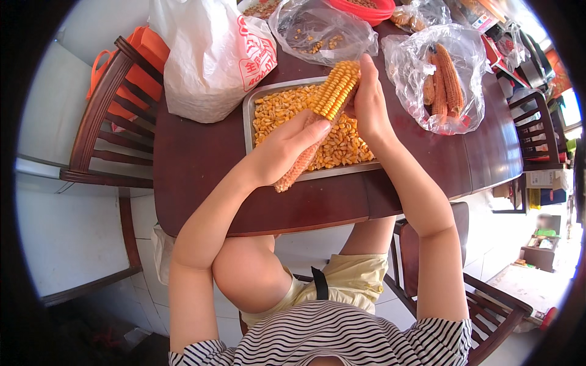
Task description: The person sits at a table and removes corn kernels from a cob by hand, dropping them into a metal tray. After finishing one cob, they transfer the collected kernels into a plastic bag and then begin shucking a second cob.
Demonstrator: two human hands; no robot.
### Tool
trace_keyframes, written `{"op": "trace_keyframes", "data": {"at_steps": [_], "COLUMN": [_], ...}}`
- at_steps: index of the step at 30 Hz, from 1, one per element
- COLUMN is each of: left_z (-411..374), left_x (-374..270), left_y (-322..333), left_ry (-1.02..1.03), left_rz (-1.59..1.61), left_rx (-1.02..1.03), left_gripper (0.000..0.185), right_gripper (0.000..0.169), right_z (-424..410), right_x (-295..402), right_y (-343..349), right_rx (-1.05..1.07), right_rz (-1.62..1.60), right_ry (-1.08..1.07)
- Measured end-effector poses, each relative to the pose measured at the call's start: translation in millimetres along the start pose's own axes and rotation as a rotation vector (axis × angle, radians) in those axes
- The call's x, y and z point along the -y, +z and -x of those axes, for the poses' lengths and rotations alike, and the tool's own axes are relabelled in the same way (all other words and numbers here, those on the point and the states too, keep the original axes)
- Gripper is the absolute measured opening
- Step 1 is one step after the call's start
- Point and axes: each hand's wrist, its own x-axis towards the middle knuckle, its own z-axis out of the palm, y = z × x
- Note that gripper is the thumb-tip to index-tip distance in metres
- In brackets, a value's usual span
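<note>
A partly shelled corn cob (336,91) slants over a metal tray (247,123) of loose yellow kernels (345,144). Its upper end still carries rows of kernels, while the lower end is bare and pinkish. My left hand (293,144) wraps the bare middle, thumb lying along the top. At the kernelled end, my right hand (368,100) grips the cob from the right side with its thumb up by the tip. The fingers of that hand are mostly hidden behind the cob.
On the dark wooden table (197,183), a white plastic bag (206,68) stands left of the tray. Behind are a clear bag (320,34) with a few kernels and a red basin (371,13). Stripped cobs (448,82) lie in another clear bag (398,64) at right. A wooden chair (87,123) stands left.
</note>
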Motion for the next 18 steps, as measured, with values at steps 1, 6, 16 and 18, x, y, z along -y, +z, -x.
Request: {"op": "trace_keyframes", "data": {"at_steps": [1,6,16,18], "left_z": [0.3,-1.3,-0.8,-1.1], "left_x": [-0.2,4.3,2.2,2.4], "left_y": [0.1,1.4,-0.3,-2.0], "left_ry": [0.001,0.058,-0.021,-0.025], "left_rz": [-0.041,-0.12,0.041,0.037], "left_rx": [-0.015,-0.017,0.005,0.013], "left_gripper": [0.036,0.041,0.041,0.041], "right_gripper": [0.055,0.051,0.048,0.049], "right_z": [0.1,-2.5,-2.9,-2.8], "right_x": [0.9,-4.4,-7.1,-6.9], "right_y": [0.7,3.1,-1.0,1.1], "right_rx": [-0.003,-0.039,0.001,-0.011], "right_rz": [-0.018,-0.06,-0.003,-0.026], "right_ry": [0.008,-0.03,-0.119,-0.106]}}
